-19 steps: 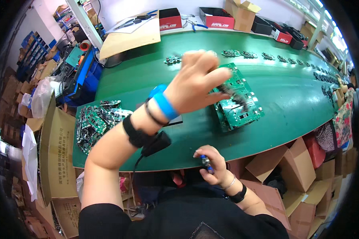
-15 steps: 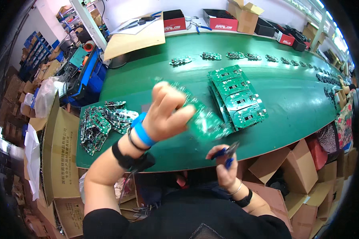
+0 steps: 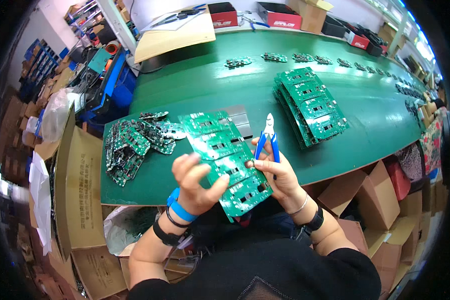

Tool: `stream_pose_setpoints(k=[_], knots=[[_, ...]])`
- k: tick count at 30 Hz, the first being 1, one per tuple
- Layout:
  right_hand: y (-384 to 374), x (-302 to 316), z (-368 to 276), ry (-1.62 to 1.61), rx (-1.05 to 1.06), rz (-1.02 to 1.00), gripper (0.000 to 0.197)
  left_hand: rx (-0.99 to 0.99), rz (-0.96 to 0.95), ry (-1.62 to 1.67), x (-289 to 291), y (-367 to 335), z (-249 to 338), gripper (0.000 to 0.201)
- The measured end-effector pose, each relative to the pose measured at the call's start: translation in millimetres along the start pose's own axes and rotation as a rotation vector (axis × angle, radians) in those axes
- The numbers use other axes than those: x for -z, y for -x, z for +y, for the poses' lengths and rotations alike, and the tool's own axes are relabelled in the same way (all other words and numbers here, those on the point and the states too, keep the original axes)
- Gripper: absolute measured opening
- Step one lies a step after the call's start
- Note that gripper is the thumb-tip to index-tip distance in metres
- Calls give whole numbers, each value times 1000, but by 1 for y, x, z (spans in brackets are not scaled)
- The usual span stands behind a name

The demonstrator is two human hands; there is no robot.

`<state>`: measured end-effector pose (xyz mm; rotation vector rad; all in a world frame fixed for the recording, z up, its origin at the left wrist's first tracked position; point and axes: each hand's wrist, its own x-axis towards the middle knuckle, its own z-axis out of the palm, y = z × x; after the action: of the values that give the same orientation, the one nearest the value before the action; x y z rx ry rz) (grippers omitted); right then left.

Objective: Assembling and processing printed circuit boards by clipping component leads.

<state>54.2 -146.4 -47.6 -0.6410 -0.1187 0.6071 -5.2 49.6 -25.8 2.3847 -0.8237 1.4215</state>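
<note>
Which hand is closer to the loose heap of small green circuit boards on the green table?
Left. The left hand is just right of the heap of small green circuit boards; the right hand, holding blue-handled cutters, is farther right.

Person in a black short-sleeved top; left wrist (image 3: 177, 216) wears blue and black bands, right wrist (image 3: 307, 214) a thin bracelet and black watch.

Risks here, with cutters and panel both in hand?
1. The green circuit board panel is held off the table by the left hand and right hand; it may flex or slip.
2. The blue-handled cutters lie against that panel, so the tips might nick it.
</note>
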Motion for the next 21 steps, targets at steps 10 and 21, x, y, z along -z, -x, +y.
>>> stream_pose_setpoints(k=[10, 21], knots=[[-15, -20, 23, 537, 171, -28, 46, 1330, 556, 1837, 8, 19, 16, 43], [-16, -37, -16, 1920, 760, -206, 59, 1512, 344, 1715, 21, 45, 15, 37]])
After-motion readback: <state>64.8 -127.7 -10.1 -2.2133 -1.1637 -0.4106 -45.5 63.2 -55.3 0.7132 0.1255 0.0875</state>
